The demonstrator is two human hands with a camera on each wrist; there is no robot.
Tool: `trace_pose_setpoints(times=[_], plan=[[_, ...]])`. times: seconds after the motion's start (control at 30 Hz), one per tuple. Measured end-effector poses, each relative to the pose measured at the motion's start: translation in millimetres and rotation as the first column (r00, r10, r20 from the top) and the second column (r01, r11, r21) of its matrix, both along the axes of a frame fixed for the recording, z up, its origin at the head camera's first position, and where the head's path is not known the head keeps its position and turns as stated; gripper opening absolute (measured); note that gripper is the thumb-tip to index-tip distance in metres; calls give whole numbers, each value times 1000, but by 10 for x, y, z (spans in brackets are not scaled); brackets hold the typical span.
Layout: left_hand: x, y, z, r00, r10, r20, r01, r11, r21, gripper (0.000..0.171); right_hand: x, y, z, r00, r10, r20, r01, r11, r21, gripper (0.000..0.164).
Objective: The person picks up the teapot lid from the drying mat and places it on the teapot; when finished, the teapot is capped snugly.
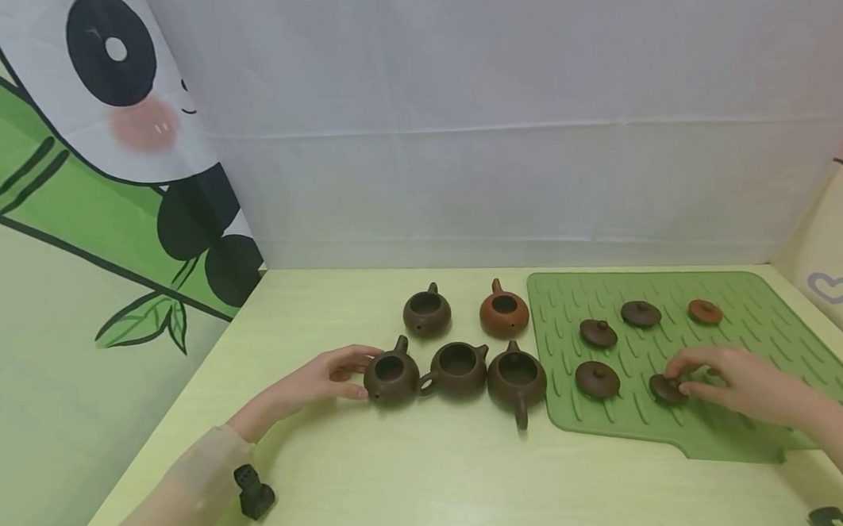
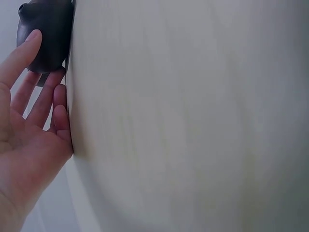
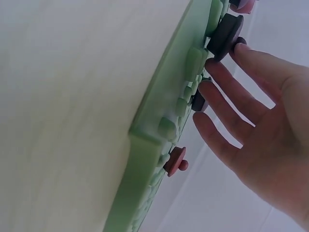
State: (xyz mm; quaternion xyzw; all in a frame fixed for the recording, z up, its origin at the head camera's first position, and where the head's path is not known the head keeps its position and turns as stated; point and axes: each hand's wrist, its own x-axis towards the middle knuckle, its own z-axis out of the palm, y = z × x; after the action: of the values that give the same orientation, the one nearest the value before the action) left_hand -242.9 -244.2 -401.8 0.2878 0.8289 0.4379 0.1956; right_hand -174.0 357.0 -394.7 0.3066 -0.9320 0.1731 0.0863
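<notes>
My left hand (image 1: 330, 375) has its thumb and fingers against the near-left side of a dark brown teapot (image 1: 392, 378), whose top is uncovered and which stands on the table. In the left wrist view the thumb lies on the body of this pot (image 2: 50, 36), with the other fingers at its far side. Over the green mat, my right hand (image 1: 738, 377) pinches a small dark teapot lid (image 1: 666, 390) by its knob. That lid (image 3: 224, 37) tilts in the right wrist view, close over the mat's ridges, while the remaining fingers spread loosely beside it.
Beside the held pot stand two dark teapots (image 1: 459, 369) (image 1: 516, 377); behind are another dark one (image 1: 427, 313) and a reddish-brown one (image 1: 504, 313), all lidless. Three dark lids (image 1: 598, 333) and a reddish lid (image 1: 705, 312) lie on the ridged green mat (image 1: 745, 437).
</notes>
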Motion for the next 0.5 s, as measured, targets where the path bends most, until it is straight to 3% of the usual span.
trace_pose_setpoints(times=[0.17,0.5], plan=[[-11,-16,-38,1000,3,13,-3,1000,15,63,16,-25,31,1000,-14,16,14,1000,-19,31],[5,-17,-36,1000,10,17,-11,1000,21,63,11,-210,123,996,-21,-88,15,997,-71,38]])
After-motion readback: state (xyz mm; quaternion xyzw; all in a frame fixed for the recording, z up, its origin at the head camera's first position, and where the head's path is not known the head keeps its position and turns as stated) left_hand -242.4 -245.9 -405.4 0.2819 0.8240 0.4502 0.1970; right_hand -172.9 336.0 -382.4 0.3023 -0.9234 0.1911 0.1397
